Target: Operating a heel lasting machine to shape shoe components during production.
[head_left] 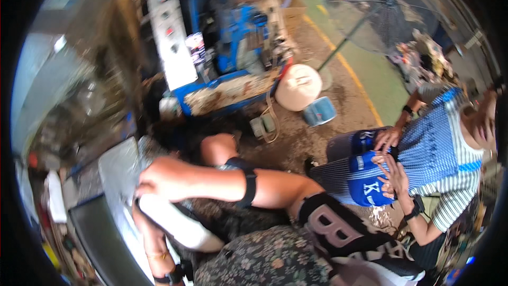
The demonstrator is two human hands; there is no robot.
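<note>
My right hand (161, 180), fingers curled, is closed at the upper end of a long white object (177, 225) with a smooth rounded side; its kind is not clear. The white object slants down toward my floral apron (259, 259). Just below my right hand, my left hand (145, 225) reaches up beside the white object; its fingers are hidden, so its grip cannot be made out. Both hands are at the edge of a shiny silver surface (117, 165). A dark flat panel (108, 235) lies to the left of my left forearm.
Ahead stands a blue-framed machine (238, 95) with a white panel (174, 47). Beyond my right arm are a whitish bucket (299, 87) and blue container (320, 111). A large fan (389, 0) stands far right. At right, a co-worker in a blue apron (423, 137) holds both hands together.
</note>
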